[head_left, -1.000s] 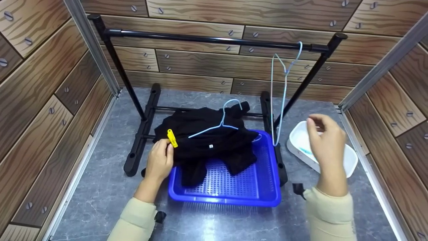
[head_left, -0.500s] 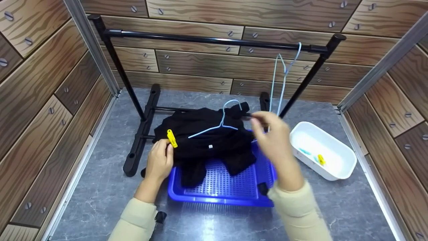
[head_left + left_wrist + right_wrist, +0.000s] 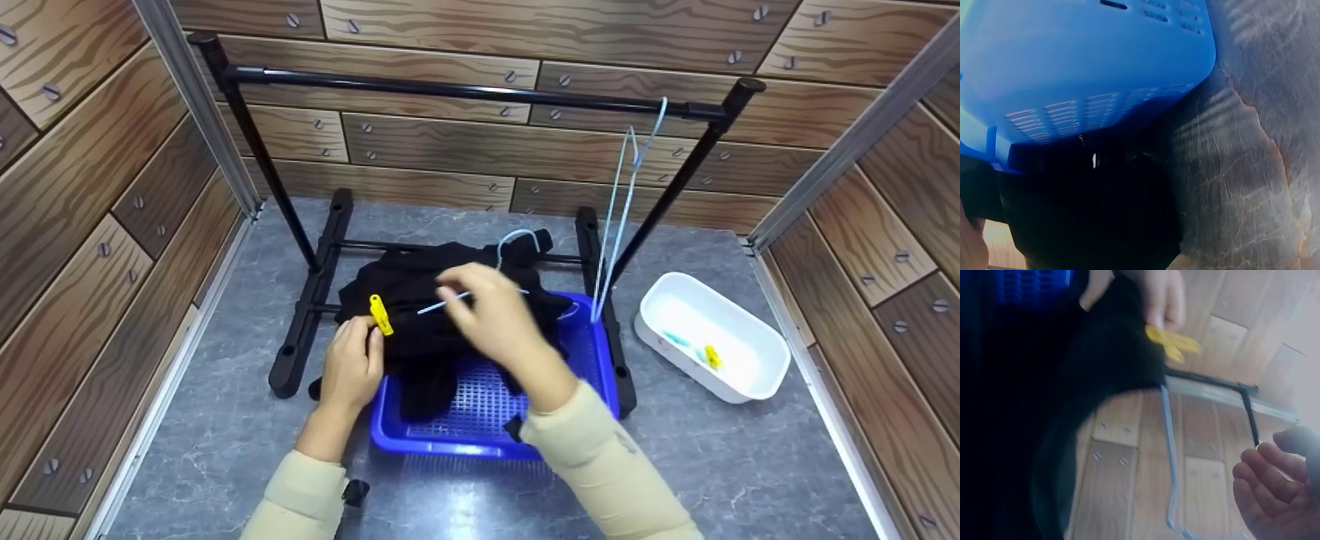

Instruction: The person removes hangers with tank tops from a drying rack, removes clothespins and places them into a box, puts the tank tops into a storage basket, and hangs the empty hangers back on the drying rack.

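Note:
In the head view, my left hand point(image 3: 352, 367) pinches the left edge of a black garment point(image 3: 405, 270), which lies over the back of a blue basket point(image 3: 465, 450). A yellow clothespin point(image 3: 380, 315) stands on that edge, right by my left fingertips. The light blue hook of a hanger point(image 3: 517, 234) sticks out of the garment. My right hand point(image 3: 491, 315) passes above the garment with loosely bent fingers and nothing in them, covering part of the hanger. In the left wrist view, dark cloth point(image 3: 1095, 214) hangs below the blue basket wall.
Behind the basket stands a black clothes rack point(image 3: 450, 90); another light blue hanger point(image 3: 619, 202) hangs at its right end. A white tub point(image 3: 757, 337) on the right floor holds a yellow clothespin point(image 3: 712, 357) and some light blue pieces. Wood-patterned walls enclose three sides.
My right hand has swung left from above the white tub to above the garment. My left hand keeps its hold at the garment's edge. The hanger on the rack has turned a little.

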`<state>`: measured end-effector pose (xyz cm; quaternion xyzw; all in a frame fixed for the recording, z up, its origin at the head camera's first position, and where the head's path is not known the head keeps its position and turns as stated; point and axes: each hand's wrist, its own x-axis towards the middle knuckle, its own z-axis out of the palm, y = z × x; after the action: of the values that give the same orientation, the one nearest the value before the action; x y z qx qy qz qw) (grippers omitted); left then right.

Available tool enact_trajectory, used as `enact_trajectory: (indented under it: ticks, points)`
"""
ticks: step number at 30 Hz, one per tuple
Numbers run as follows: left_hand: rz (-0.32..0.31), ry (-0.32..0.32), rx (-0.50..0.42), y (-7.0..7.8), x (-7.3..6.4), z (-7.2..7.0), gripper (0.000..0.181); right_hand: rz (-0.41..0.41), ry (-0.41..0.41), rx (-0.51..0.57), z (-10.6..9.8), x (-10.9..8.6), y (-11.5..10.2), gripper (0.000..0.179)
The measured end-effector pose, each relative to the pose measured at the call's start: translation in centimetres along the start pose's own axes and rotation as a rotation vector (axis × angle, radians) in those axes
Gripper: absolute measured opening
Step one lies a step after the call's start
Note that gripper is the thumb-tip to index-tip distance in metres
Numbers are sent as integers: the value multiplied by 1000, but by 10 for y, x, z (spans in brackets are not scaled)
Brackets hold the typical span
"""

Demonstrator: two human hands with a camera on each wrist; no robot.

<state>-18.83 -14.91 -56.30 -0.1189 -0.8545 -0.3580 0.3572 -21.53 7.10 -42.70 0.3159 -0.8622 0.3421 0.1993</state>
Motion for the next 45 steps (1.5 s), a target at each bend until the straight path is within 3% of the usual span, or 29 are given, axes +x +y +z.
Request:
enact_trajectory:
  ticks: [8,14,19,24,40,45]
  points:
    - [30,12,-2,0,-4,0,9,-47,-162,-14,49,8,-7,23]
    - [76,26,11,3,-5,-2,9,-15,-330,-101,68,10,-16,44]
    - [104,41,23,3,-3,-1,10,5,-401,-94,76,11,-22,45]
    - [124,54,5,3,-3,1,10,35,-380,-15,78,11,-23,37]
    - [131,60,2,6,2,-1,11,21,-225,103,81,2,-18,22]
    - [112,49,-10,4,-1,1,10,104,-135,313,78,4,-18,16]
